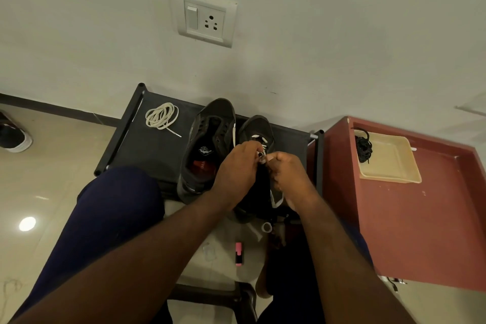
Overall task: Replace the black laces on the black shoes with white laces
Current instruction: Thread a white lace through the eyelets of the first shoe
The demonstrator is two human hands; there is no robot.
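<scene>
- Threading is under way in the head view: the left hand (pixel 240 163) and right hand (pixel 288 173) meet over the right black shoe (pixel 259 126). The fingers (pixel 252 146) of both pinch the white lace (pixel 256 136) at an eyelet, probably to feed it through.
- The left black shoe (pixel 210 137) stands just beside it on the shoe rack (pixel 157 152), seemingly unlaced. The coiled white lace (pixel 161 119) at far left is likely kept for it.
- The black laces (pixel 363 148) lie in the tray (pixel 394 168) on the right, out of the way.

A coiled lace (pixel 161 116) lies left of the shoes (pixel 207 137) on the rack (pixel 157 155); a tray (pixel 394 168) sits right.

Shoe insole logo (pixel 204 151), lettering seemingly illegible
</scene>
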